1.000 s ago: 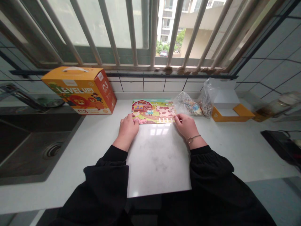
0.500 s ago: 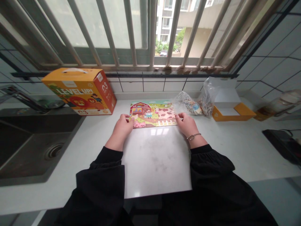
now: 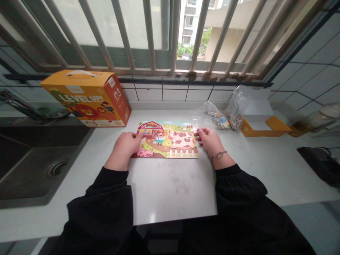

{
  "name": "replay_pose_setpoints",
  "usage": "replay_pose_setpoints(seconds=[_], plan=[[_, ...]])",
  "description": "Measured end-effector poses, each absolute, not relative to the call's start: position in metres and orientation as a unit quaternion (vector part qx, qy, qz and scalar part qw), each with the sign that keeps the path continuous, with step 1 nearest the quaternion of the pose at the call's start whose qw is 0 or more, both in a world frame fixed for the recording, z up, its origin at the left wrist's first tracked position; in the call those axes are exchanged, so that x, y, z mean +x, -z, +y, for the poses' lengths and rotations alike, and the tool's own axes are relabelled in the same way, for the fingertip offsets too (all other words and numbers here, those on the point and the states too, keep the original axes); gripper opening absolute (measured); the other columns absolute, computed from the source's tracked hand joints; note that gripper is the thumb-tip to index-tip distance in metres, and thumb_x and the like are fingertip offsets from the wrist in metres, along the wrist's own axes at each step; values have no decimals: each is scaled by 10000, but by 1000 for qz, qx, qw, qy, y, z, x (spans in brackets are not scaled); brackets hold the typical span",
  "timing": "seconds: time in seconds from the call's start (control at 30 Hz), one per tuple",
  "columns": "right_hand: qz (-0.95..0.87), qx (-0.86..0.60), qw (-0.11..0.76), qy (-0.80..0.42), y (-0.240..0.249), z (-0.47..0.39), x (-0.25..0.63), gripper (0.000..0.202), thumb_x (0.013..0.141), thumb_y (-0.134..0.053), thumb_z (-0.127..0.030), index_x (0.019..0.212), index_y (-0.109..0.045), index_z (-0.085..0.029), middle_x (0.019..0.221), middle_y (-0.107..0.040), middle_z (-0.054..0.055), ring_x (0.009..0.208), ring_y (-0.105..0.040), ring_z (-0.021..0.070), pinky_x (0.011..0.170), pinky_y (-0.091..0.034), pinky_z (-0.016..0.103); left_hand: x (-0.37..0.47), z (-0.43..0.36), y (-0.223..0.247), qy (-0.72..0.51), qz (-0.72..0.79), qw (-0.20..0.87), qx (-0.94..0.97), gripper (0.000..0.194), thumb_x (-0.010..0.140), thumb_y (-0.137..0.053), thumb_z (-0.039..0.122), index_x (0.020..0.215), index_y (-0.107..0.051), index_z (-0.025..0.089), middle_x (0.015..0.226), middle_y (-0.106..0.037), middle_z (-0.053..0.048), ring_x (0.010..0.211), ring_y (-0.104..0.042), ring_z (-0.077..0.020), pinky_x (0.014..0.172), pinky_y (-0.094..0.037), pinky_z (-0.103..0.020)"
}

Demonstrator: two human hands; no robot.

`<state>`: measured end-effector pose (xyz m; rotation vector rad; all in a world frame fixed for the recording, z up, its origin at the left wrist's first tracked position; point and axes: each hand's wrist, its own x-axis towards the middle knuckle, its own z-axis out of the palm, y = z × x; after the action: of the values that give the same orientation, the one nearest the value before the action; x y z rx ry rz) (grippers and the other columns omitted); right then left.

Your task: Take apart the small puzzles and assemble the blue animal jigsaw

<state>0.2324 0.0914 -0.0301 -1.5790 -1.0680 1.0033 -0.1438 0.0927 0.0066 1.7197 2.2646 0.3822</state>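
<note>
A flat farm-picture jigsaw puzzle (image 3: 166,140) lies on the counter, showing a red barn, a spotted cow, a pink pig and a white fence. My left hand (image 3: 125,147) grips its left edge, thumb on top and the other fingers partly hidden. Just beyond the right edge is my right hand (image 3: 209,141), fingers slightly curled and apart, with a small gap between them and the puzzle. Its fingertips are close to the clear plastic bag (image 3: 212,113), which has small pieces inside.
An orange "LEVEL UP!" box (image 3: 87,99) stands at the back left, beside a dark sink (image 3: 29,163) with a faucet (image 3: 23,106). An opened small orange box (image 3: 265,127), a jar (image 3: 318,117) and a black device (image 3: 317,164) are to the right. Window bars rise behind.
The puzzle has come nearer to me and shifted left, with my left hand on it. My right hand has come off its right edge. The view has tilted slightly.
</note>
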Motion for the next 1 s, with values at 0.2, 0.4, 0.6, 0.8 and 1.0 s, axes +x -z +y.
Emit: replay_pose_setpoints(seconds=[0.2, 0.4, 0.6, 0.8, 1.0], plan=[[-354, -622, 523, -462, 24, 91, 230, 97, 1011, -712, -310, 1031, -672, -224, 1022, -838, 79, 888, -774, 154, 646, -619, 191, -145, 91, -11, -209, 797, 197, 531, 328, 950, -678, 506, 958, -779, 195, 991, -844, -160, 952, -795, -356, 829, -576, -396], [-311, -554, 552, -540, 16, 87, 227, 202, 940, -787, -292, 1042, -614, -265, 1027, -799, 47, 803, -788, 169, 731, -694, 283, -142, 94, -10, -316, 783, 276, 459, 239, 925, -772, 422, 994, -716, 201, 927, -823, -106, 840, -784, -275, 724, -577, -323], [-302, -516, 529, -602, 11, 79, 221, 250, 894, -816, -295, 1071, -647, -241, 868, -793, 41, 668, -752, 180, 520, -608, 253, -134, 88, -17, -392, 703, 439, 399, 206, 945, -773, 356, 931, -764, 151, 852, -837, -140, 753, -797, -266, 709, -621, -341], [-330, -506, 472, -642, 6, 72, 219, 150, 931, -799, -325, 989, -709, -220, 847, -829, 94, 742, -818, 272, 671, -709, 391, -128, 75, -29, -384, 632, 558, 375, 175, 952, -770, 277, 856, -796, 132, 831, -848, -161, 674, -800, -248, 653, -658, -328], [-340, -475, 455, -672, -1, 67, 216, 199, 944, -735, -230, 1139, -694, -237, 1006, -862, 92, 847, -853, 276, 794, -726, 436, -119, 68, -39, -385, 582, 638, 324, 139, 961, -773, 255, 992, -792, 121, 902, -859, -194, 743, -844, -299, 726, -727, -418]])
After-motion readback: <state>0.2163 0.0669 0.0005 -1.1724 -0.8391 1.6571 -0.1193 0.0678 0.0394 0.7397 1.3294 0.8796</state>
